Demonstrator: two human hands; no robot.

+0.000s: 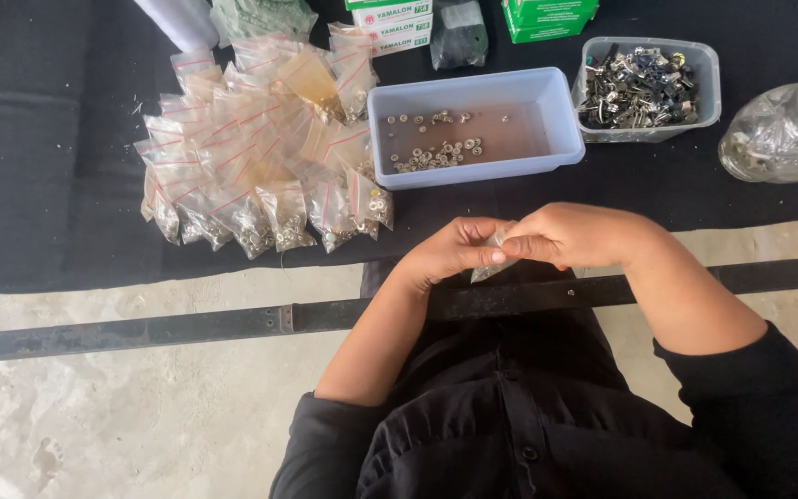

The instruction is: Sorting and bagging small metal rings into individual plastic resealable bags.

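While black cloth [48, 185] covers the worktop, my left hand [450, 251] and right hand [570, 236] pinch one clear bag [491, 268] over its near edge, beside bare concrete floor [94, 416].

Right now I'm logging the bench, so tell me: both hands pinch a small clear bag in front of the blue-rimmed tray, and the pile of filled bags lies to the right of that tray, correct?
Not quite. The head view shows the pile of filled bags lying to the left of the tray, not the right. The rest holds: the left hand and right hand pinch a small clear bag in front of it.
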